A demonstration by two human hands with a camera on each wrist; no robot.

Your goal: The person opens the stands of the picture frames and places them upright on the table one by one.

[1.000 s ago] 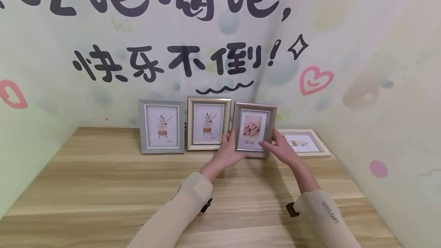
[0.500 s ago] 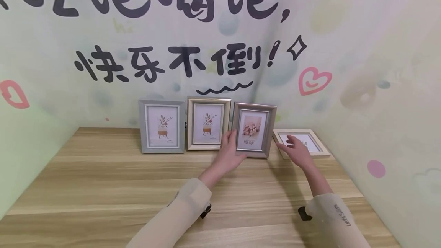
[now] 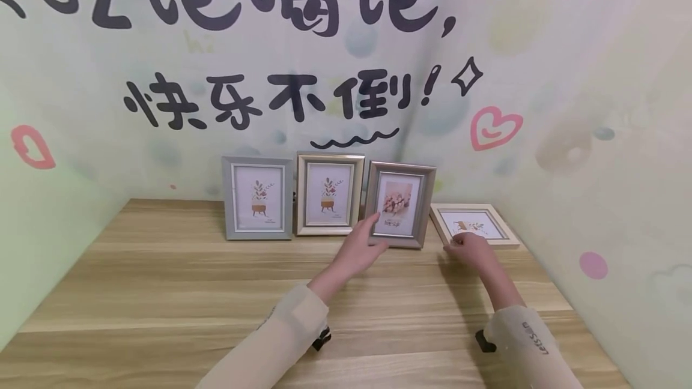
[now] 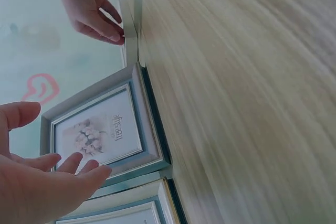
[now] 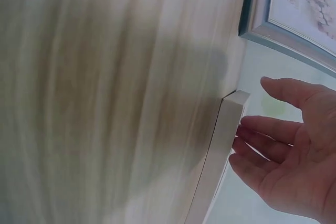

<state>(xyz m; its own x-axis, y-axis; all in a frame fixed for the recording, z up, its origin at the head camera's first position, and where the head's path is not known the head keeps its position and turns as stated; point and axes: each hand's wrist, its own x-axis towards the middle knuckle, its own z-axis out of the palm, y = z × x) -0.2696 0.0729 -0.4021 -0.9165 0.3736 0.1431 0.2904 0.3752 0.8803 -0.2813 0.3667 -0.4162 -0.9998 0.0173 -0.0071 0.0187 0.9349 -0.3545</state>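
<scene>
A brown-grey photo frame [image 3: 429, 197] with a flower picture stands upright, leaning back slightly. My left hand [image 3: 357, 248] is at its lower left corner; in the left wrist view its fingers [image 4: 86, 174] are spread and gently bent, gripping nothing. A cream photo frame [image 3: 505, 242] lies flat on the table to the right, its picture facing up. My right hand [image 3: 473, 251] is over its near left part. In the right wrist view the fingertips [image 5: 242, 132] touch or nearly touch the frame's edge, while the thumb [image 5: 281, 90] stays apart from it.
A grey-blue frame [image 3: 229, 197] and a gold-rimmed cream frame [image 3: 301, 194] stand upright to the left, each with a plant picture. Behind the wooden table [image 3: 178, 293] hangs a printed wall cloth [image 3: 178, 53]. Another wall [image 3: 622, 197] closes the right side.
My right hand has let go of the brown-grey frame and moved right and down to the lying cream frame. My left hand's fingers have loosened from the brown-grey frame, which still stands.
</scene>
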